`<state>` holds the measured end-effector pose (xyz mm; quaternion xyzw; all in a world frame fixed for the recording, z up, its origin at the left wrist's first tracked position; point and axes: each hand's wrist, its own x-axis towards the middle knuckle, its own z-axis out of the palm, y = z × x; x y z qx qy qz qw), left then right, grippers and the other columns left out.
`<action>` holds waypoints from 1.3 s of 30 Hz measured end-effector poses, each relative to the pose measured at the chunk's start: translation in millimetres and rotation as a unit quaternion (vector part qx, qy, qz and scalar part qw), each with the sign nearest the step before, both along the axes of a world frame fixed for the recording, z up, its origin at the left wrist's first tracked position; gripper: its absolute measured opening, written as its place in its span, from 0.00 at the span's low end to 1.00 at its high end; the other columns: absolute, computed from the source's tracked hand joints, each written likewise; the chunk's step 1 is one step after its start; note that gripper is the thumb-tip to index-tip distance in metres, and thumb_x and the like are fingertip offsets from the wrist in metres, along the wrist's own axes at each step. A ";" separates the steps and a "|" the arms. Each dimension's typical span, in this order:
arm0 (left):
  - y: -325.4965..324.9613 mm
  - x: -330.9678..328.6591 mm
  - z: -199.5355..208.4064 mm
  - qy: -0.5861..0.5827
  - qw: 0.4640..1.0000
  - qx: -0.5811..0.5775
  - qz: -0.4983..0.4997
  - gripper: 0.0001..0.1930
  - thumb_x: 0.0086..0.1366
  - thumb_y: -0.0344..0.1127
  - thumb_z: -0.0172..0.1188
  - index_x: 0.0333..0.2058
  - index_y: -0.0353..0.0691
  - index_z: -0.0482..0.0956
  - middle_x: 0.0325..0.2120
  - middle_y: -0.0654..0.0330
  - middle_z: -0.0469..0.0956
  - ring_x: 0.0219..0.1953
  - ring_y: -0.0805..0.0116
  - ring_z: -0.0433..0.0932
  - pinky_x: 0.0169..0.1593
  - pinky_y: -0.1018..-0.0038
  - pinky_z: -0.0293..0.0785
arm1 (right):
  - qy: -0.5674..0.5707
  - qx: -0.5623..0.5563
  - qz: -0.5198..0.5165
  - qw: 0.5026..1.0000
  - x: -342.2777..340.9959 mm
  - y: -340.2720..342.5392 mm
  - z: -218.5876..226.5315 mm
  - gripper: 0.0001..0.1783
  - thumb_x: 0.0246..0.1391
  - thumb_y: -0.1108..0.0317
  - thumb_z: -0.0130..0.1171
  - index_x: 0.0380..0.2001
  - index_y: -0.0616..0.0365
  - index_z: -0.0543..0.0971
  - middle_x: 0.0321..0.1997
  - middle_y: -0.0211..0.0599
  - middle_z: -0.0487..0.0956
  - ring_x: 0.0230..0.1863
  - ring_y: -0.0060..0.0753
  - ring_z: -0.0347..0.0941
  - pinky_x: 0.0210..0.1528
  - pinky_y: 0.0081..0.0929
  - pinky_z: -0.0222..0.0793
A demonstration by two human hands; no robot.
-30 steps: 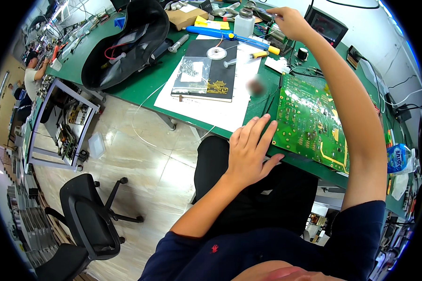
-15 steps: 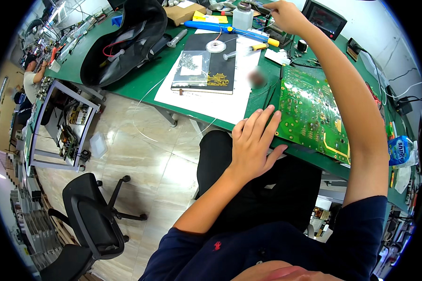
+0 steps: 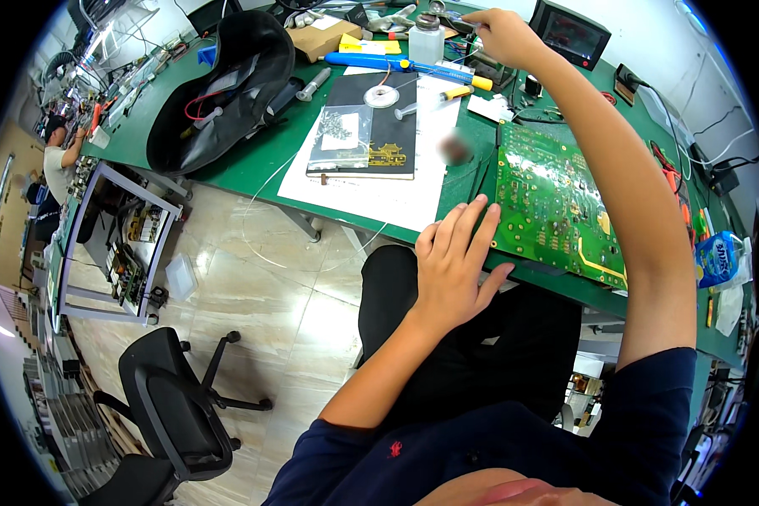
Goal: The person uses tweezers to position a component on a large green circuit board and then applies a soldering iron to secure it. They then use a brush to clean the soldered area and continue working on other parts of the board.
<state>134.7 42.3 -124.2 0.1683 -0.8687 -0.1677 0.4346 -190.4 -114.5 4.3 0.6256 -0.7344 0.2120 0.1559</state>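
Observation:
My left hand (image 3: 457, 268) rests with fingers spread at the table's front edge, its fingertips touching the near left side of a green circuit board (image 3: 557, 202). My right arm stretches over the board to the far side. There my right hand (image 3: 508, 38) is closed in a pinch beside a translucent bottle (image 3: 426, 42); what its fingers hold is too small to make out. The bottle's metal cap (image 3: 436, 7) appears tipped up above its neck. In front of it lie a blue desoldering pump (image 3: 367, 61) and a syringe (image 3: 434, 101).
A black notebook (image 3: 401, 131) carries a bag of small parts (image 3: 337, 135) and a solder wick spool (image 3: 381, 97). Left stands a large black bag (image 3: 223, 110); at the back right, a small monitor (image 3: 572, 32). An office chair (image 3: 177, 396) and a person (image 3: 57, 160) are further left.
The view has shifted slightly. The bottle's cap now appears raised from its neck, with my right hand still beside it. My left hand stays at the board's edge.

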 end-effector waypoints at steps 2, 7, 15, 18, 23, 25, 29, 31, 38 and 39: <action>0.2 0.5 -0.5 0.000 1.000 -0.004 0.004 0.39 0.56 0.47 0.66 0.64 0.39 0.67 0.63 0.53 0.68 0.61 0.53 0.67 0.60 0.60 0.54 | -0.009 0.000 -0.012 1.000 5.5 2.5 5.6 0.18 0.58 0.67 0.52 0.49 0.57 0.82 0.41 0.57 0.82 0.40 0.56 0.79 0.46 0.42 0.75; 0.7 -1.1 -0.2 0.003 1.000 0.000 0.001 0.38 0.56 0.48 0.66 0.64 0.39 0.67 0.63 0.53 0.68 0.61 0.53 0.67 0.60 0.60 0.54 | -0.032 -0.022 -0.004 0.999 -2.2 5.7 5.1 0.19 0.56 0.64 0.53 0.47 0.60 0.82 0.44 0.57 0.82 0.46 0.58 0.78 0.53 0.43 0.73; 0.5 -1.2 1.0 0.004 1.000 0.001 0.001 0.38 0.56 0.48 0.66 0.64 0.40 0.67 0.63 0.53 0.68 0.61 0.53 0.67 0.59 0.60 0.55 | -0.033 0.008 -0.025 0.999 -12.2 0.2 2.3 0.18 0.63 0.72 0.50 0.53 0.56 0.81 0.42 0.50 0.84 0.38 0.52 0.79 0.45 0.39 0.74; 1.2 -0.3 0.1 0.002 1.000 0.003 0.003 0.38 0.56 0.48 0.66 0.64 0.40 0.67 0.63 0.53 0.68 0.61 0.53 0.67 0.59 0.60 0.55 | 0.014 -0.007 -0.008 1.000 -11.5 -3.0 -0.5 0.17 0.62 0.72 0.51 0.52 0.56 0.82 0.44 0.50 0.83 0.41 0.53 0.80 0.48 0.40 0.74; 0.9 -1.0 0.0 0.004 1.000 0.000 0.001 0.38 0.56 0.47 0.66 0.64 0.40 0.67 0.63 0.53 0.68 0.61 0.53 0.67 0.59 0.60 0.55 | 0.071 -0.015 0.006 0.997 -12.3 -5.9 -2.1 0.16 0.62 0.73 0.52 0.51 0.56 0.82 0.46 0.52 0.83 0.46 0.55 0.79 0.52 0.42 0.73; 0.8 -0.6 0.2 0.004 1.000 0.000 -0.001 0.38 0.56 0.47 0.66 0.64 0.40 0.67 0.63 0.53 0.68 0.61 0.53 0.67 0.59 0.60 0.55 | 0.070 -0.003 0.005 0.998 -8.9 -5.2 0.2 0.16 0.62 0.73 0.51 0.50 0.57 0.82 0.46 0.53 0.82 0.46 0.56 0.78 0.52 0.42 0.73; -0.5 2.1 1.0 0.001 1.000 -0.001 0.002 0.38 0.56 0.47 0.66 0.64 0.40 0.67 0.63 0.52 0.67 0.61 0.53 0.67 0.59 0.60 0.54 | 0.061 0.025 -0.042 0.997 21.7 4.2 23.2 0.16 0.61 0.70 0.51 0.50 0.58 0.82 0.47 0.50 0.83 0.49 0.51 0.79 0.54 0.39 0.73; -1.6 3.9 1.4 -0.001 1.000 -0.006 0.007 0.39 0.55 0.47 0.66 0.64 0.39 0.67 0.63 0.52 0.67 0.61 0.53 0.66 0.59 0.60 0.54 | -0.016 0.025 -0.073 0.997 51.1 24.9 44.8 0.17 0.57 0.67 0.51 0.45 0.62 0.83 0.44 0.56 0.82 0.50 0.58 0.77 0.55 0.44 0.72; -1.8 -3.3 -3.8 -0.024 0.999 -0.016 0.018 0.39 0.57 0.49 0.64 0.65 0.39 0.66 0.64 0.52 0.67 0.62 0.52 0.66 0.60 0.57 0.55 | -0.170 -0.075 -0.061 0.981 49.5 154.8 68.5 0.18 0.63 0.69 0.51 0.54 0.58 0.79 0.40 0.39 0.81 0.32 0.31 0.75 0.42 0.31 0.74; -5.6 5.4 -7.0 -0.034 0.998 -0.027 0.041 0.38 0.58 0.50 0.64 0.65 0.39 0.66 0.63 0.52 0.67 0.62 0.52 0.66 0.60 0.57 0.54 | -0.264 -0.091 -0.046 0.959 69.5 174.9 58.7 0.18 0.64 0.70 0.51 0.55 0.58 0.79 0.39 0.34 0.80 0.32 0.24 0.72 0.39 0.27 0.73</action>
